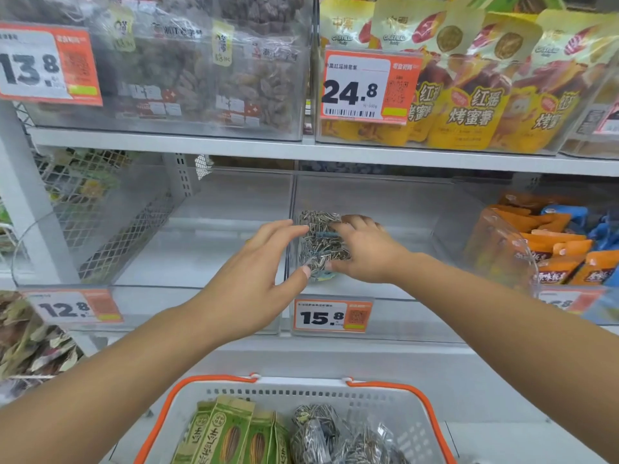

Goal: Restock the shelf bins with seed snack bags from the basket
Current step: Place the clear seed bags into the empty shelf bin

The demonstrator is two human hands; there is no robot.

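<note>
Both hands are holding a clear seed bag [322,244] upright inside the middle shelf bin [385,202], close against the bin's left wall and near its front edge, above the 15.8 price tag [332,315]. The bag's long axis is running top to bottom, its top edge pointing up toward the shelf above and its lower end, showing a bit of blue print, pointing down at the bin floor. The left hand [258,272] is pressing its fingers on the bag's upper left and its thumb at the lower left; the right hand [363,249] is clamping the right side, fingers curled over the front. The right hand is covering much of the bag's right half, so the label there is hard to read.

The neighbouring left bin [201,229] is marked 12.8. At the bottom edge the orange-rimmed basket [425,406] is partly cut off, holding green seed packs [231,433] at its left and more clear seed bags [318,430] at its middle. Both forearms are running out of view.
</note>
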